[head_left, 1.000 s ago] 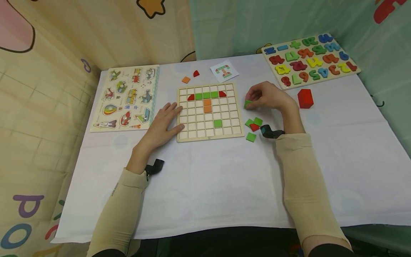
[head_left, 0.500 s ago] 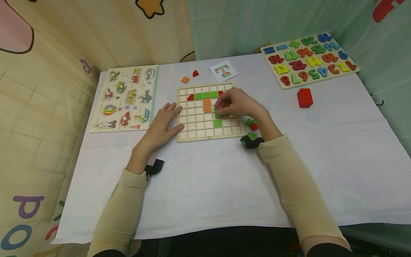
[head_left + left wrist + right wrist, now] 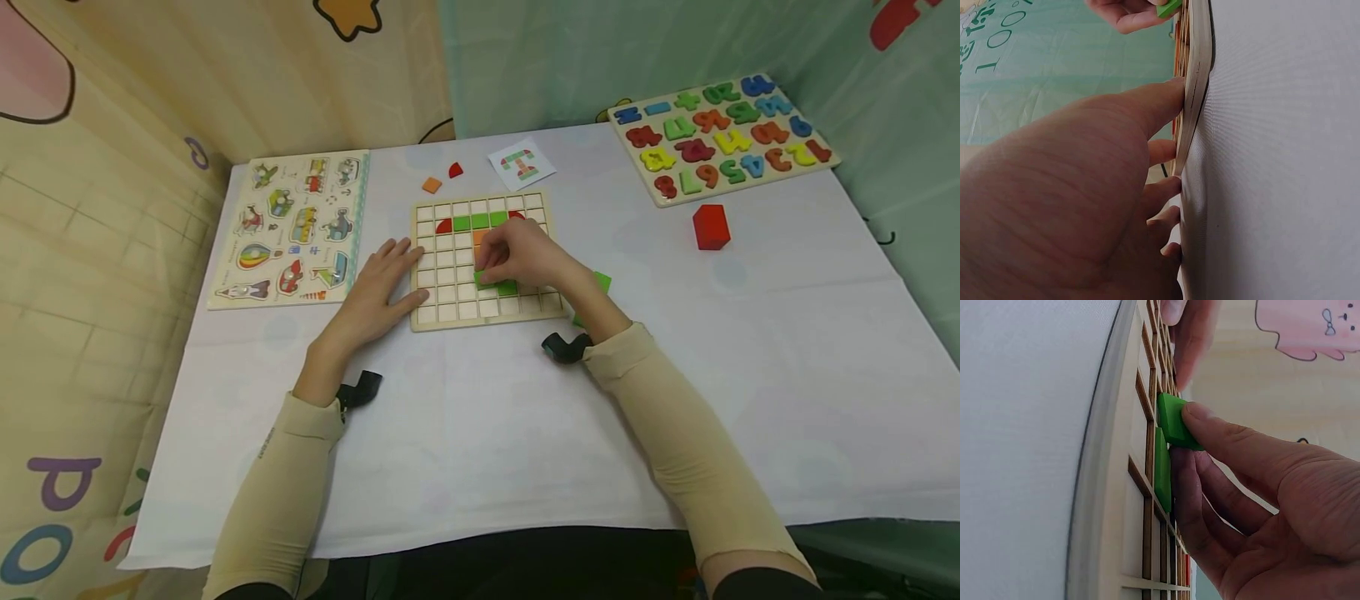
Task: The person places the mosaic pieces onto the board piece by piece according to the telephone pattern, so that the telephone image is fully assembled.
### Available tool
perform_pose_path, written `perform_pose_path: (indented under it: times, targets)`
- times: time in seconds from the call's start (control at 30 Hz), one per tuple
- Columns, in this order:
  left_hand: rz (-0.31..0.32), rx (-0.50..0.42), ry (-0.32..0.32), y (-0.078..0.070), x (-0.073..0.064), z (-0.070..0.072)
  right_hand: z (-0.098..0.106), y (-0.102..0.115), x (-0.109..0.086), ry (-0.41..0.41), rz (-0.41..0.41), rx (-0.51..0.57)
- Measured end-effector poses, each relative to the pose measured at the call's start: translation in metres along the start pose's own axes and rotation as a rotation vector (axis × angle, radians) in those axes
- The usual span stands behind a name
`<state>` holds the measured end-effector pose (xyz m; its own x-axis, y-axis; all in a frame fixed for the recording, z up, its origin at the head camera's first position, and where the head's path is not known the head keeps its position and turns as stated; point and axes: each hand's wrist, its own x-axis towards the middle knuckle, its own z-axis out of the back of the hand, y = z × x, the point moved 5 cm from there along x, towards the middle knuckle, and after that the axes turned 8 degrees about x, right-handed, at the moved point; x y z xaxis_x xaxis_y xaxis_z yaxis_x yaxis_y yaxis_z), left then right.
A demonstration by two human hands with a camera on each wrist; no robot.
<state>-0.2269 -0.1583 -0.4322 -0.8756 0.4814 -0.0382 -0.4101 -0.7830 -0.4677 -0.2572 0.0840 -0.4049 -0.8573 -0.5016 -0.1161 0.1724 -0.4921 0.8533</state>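
Note:
In the head view, my left hand rests with spread fingers on the left edge of a wooden grid board. My right hand pinches a green square tile between thumb and fingers, tilted over a cell in the board's middle. Directly beside that cell, another green square tile lies in the grid. Farther up the board is a row of green tiles with a red rounded tile at each end. Orange below the row is partly hidden by my right hand.
Loose green tiles lie right of the board, partly behind my right forearm. Behind the board are an orange tile, a red tile and a pattern card. Picture puzzle left; number puzzle and red block right.
My right hand has carried the green tile leftward from the table right of the board to over the grid, beside the lower green tile. My left hand stays on the board's edge.

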Motion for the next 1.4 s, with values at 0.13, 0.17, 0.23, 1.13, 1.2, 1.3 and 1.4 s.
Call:
perform_pose_path:
  times: [0.13, 0.17, 0.23, 1.13, 1.2, 1.3, 1.4]
  targets:
    - [0.005, 0.000, 0.001, 0.000, 0.000, 0.000, -0.002, 0.002, -0.001, 0.002, -0.014, -0.015]
    - [0.006, 0.000, 0.001, 0.000, 0.000, 0.000, -0.002, 0.003, -0.001, 0.006, -0.018, -0.019]
    - [0.008, 0.000, 0.001, 0.000, 0.000, 0.000, -0.003, 0.003, -0.001, 0.015, -0.025, -0.035]
    - [0.003, -0.005, 0.001, 0.000, -0.001, 0.001, 0.042, -0.021, -0.050, -0.065, -0.042, -0.092]
    - [0.005, -0.006, 0.005, 0.001, -0.001, 0.000, 0.051, -0.028, -0.059, -0.074, -0.056, -0.082]
    - [-0.002, -0.003, 0.000, 0.001, -0.001, -0.001, 0.063, -0.036, -0.071, -0.076, -0.083, -0.084]
    - [-0.014, -0.006, -0.010, -0.001, 0.000, 0.000, 0.075, -0.042, -0.083, -0.073, -0.109, -0.093]
